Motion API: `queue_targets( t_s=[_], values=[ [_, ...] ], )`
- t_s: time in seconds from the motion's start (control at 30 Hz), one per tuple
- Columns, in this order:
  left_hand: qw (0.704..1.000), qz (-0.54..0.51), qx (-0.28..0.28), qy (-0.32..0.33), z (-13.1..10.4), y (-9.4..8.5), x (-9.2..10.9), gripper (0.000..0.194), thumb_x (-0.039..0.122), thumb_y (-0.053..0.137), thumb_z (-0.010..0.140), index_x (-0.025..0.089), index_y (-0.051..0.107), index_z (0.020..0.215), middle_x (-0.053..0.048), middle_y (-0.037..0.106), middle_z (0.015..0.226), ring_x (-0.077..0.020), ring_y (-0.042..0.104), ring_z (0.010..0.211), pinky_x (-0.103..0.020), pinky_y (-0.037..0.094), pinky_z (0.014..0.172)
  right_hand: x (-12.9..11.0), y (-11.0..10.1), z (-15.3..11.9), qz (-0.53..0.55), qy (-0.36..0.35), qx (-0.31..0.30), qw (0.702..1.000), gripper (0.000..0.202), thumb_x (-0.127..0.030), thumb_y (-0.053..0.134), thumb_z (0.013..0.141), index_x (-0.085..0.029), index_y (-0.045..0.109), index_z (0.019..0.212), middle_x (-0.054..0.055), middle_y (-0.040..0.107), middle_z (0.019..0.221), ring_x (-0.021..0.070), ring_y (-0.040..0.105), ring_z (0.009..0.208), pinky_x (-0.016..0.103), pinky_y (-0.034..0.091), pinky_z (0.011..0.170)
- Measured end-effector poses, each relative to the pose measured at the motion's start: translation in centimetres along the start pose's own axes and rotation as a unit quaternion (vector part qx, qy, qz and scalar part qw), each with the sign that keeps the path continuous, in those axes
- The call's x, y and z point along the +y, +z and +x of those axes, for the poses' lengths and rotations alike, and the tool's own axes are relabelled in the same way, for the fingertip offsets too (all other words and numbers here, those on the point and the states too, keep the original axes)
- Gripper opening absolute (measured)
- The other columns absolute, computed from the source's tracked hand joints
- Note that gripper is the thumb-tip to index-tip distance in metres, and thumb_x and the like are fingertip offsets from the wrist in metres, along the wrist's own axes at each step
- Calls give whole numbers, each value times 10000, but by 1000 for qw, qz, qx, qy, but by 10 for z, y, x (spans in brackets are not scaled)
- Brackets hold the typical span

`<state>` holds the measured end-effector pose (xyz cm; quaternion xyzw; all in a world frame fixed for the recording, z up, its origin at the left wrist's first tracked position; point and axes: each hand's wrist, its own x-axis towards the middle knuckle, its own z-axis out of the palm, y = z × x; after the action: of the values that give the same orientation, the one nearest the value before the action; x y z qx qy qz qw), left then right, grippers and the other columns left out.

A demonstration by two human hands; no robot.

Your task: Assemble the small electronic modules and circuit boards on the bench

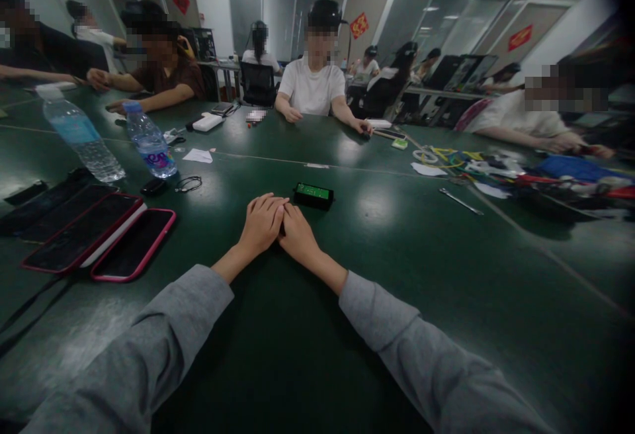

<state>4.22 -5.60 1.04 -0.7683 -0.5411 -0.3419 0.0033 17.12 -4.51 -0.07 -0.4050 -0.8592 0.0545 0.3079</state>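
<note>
On the dark green table, my left hand (pixel 262 222) and my right hand (pixel 297 232) rest together, fingertips touching and overlapping. The fingers of both are bent and pressed together; the space under them is hidden, so whether they cover anything is unclear. Just beyond my right hand sits a small black box (pixel 314 205) with a green circuit board (pixel 313 190) in its top. Neither hand visibly touches the box.
To the left lie phones in red cases (pixel 133 245), a black object (pixel 154 186) and two water bottles (pixel 153 143). A wrench (pixel 460 201) and a pile of coloured cables (pixel 476 163) are at the right. Several people sit around and beyond the table.
</note>
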Motion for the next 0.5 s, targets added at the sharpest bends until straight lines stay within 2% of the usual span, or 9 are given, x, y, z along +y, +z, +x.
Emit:
queue_targets(
  t_s=[0.5],
  values=[
    [1000, 2, 1, 0, -1, 1, -1, 468, 313, 204, 999, 213, 554, 1292, -46, 612, 1282, -206, 424, 1297, -433, 281, 1090, 0, 0, 0, -9, -7, -1, 1000, 459, -97, 469, 813, -86, 480, 1271, 148, 533, 1221, 247, 488, 1077, 425, 467, 961]
  ],
)
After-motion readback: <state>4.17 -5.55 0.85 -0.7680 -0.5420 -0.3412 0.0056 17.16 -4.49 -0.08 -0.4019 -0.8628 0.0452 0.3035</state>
